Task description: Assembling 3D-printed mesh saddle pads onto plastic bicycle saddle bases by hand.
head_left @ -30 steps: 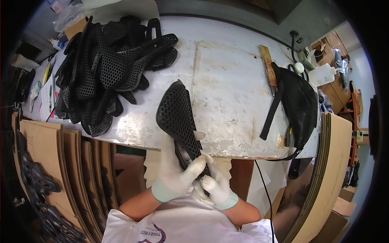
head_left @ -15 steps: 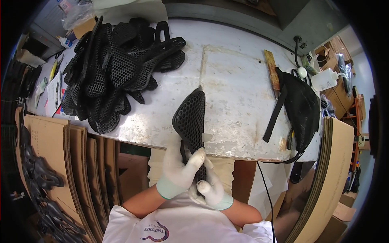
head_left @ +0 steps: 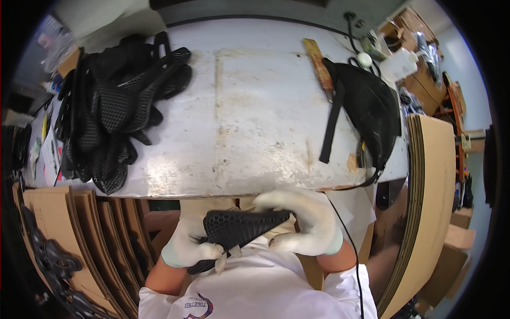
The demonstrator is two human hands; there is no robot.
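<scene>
I have a black lattice saddle pad in both gloved hands, close against my chest, below the near edge of the white worktable. My left hand is wrapped around its wider end, fingers curled shut on it. My right hand covers the narrow tip, fingers folded over the top edge and pressed on it. The pad lies nearly level, tip pointing right.

Packages first: a white plastic bottle stands at the far right corner of the table, with a small white ball-shaped thing just beside it. Papers and small coloured packets lie along the far left, too blurred to tell apart. Brown cardboard boxes sit low on the right.

On the table's left, a loose pile of black lattice pads like mine, overlapping each other. On the right, a black saddle cover with a strap hanging toward me, and a wooden stick touching its far edge. The middle of the table lies between them.

Flat cardboard sheets stand on edge to my left and in a tall stack on my right. A thin black cable runs down past my right wrist.
</scene>
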